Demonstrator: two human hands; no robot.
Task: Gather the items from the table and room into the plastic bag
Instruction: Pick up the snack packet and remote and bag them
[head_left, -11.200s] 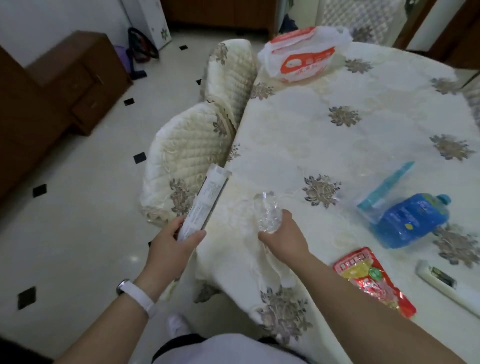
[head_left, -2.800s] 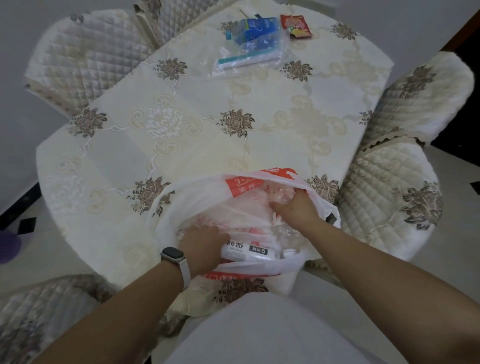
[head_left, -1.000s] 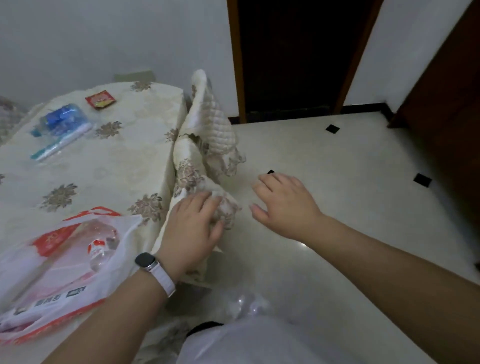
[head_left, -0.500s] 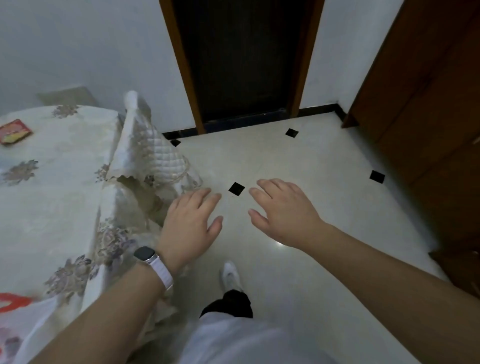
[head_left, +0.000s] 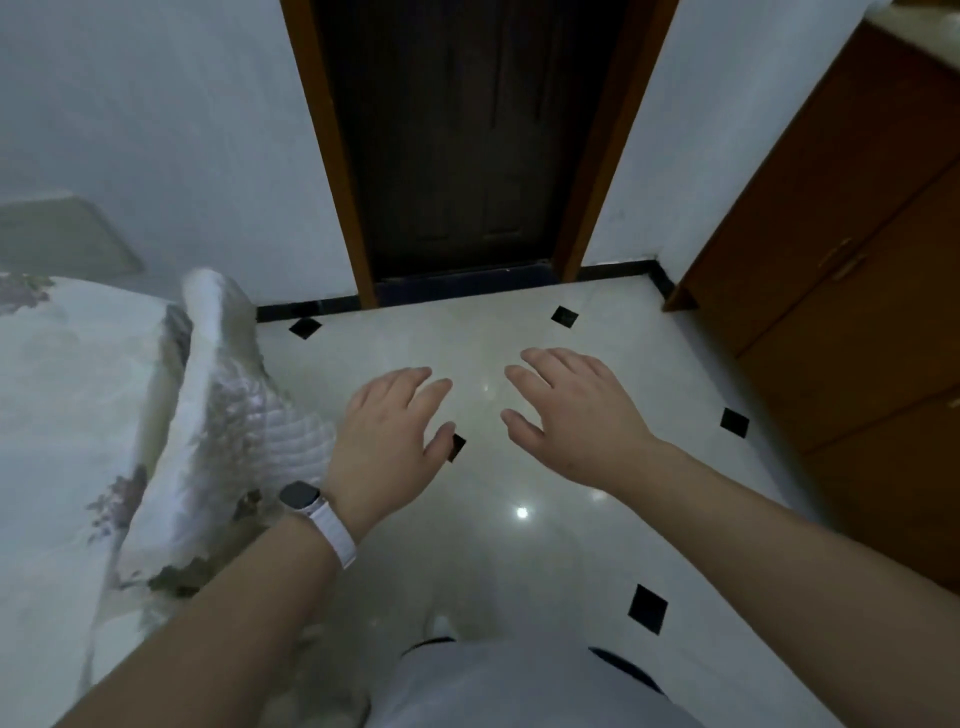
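While the plastic bag is out of shot, left hand and right hand hover empty, fingers loosely spread, over the glossy floor, just beside the quilted chair against the cloth-covered counter.

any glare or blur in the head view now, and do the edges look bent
Head view: small glare spots on the glossy floor, below and between the left hand and right hand; chair cover and tablecloth at left are smeared with blur; door frame posts lean apart toward the top, wide-angle skew.
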